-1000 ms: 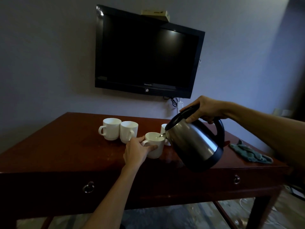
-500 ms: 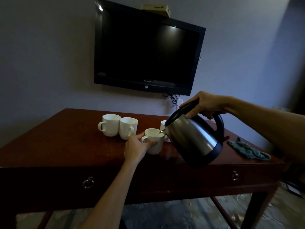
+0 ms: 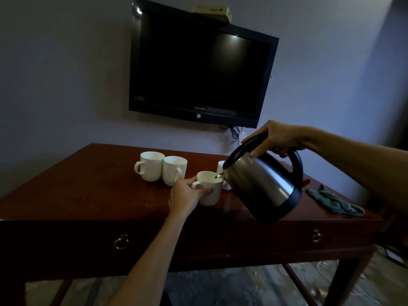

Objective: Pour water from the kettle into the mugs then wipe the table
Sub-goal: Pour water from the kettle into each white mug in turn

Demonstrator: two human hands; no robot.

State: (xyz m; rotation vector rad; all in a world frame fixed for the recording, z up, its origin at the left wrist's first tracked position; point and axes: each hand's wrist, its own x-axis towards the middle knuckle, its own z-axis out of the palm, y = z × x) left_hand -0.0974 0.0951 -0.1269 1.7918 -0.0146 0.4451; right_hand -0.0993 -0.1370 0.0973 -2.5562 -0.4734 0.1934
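My right hand grips the black handle of a steel kettle, tilted left above the table with its spout over a white mug. Water runs from the spout into that mug. My left hand holds this mug by its handle side on the dark red wooden table. Two more white mugs stand side by side behind it to the left. Another white mug is mostly hidden behind the kettle. A green cloth lies crumpled at the table's right end.
A black television hangs on the wall above the table, with a small box on top and cables below it. The table front has drawers with ring pulls. Cables lie on the floor at lower right.
The kettle and both hands keep nearly the same pose over the mug, still pouring. The view has tipped slightly, so the table sits a little lower to the left.
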